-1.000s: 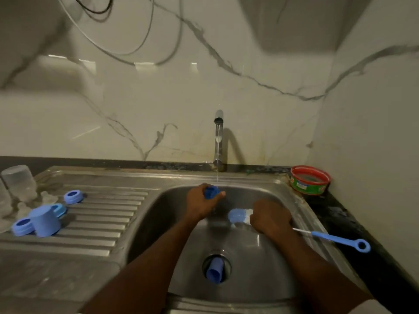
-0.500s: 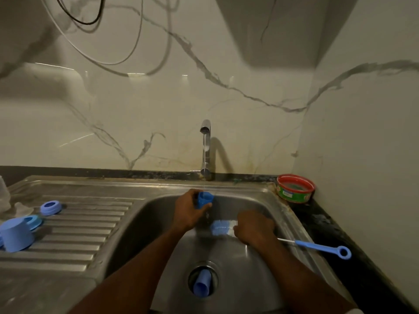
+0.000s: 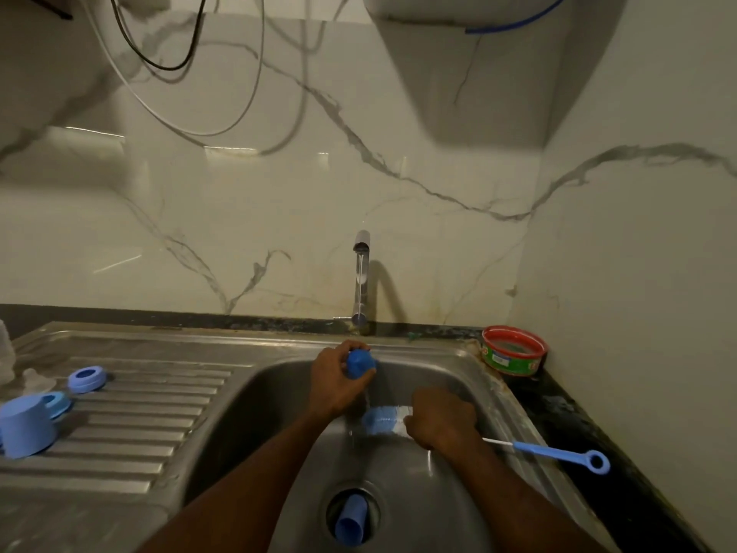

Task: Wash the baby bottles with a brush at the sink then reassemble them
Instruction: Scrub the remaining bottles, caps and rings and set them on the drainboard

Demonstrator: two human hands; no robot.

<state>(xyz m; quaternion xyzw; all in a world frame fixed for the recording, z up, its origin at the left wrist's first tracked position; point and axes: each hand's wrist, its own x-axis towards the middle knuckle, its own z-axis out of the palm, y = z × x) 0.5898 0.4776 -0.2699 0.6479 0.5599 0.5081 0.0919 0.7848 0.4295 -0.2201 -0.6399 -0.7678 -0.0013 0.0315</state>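
Observation:
My left hand (image 3: 333, 383) grips a small blue bottle part (image 3: 359, 364) under the thin stream from the tap (image 3: 361, 281), over the steel sink (image 3: 458, 484). My right hand (image 3: 440, 423) holds the bottle brush; its blue-white bristle head (image 3: 385, 420) points left below the blue part and its blue handle with a ring end (image 3: 558, 455) sticks out to the right. A blue cap (image 3: 351, 520) lies in the drain hole.
On the ribbed drainboard at the left lie a blue ring (image 3: 87, 379), an upturned blue cap (image 3: 26, 425) and a clear teat (image 3: 34, 377). A red and green tub (image 3: 513, 351) stands in the right corner. Cables hang on the marble wall.
The view has tilted upward and shifted, so the sink sits lower in frame. Both hands keep their holds under the tap; the left hand has turned the blue part slightly.

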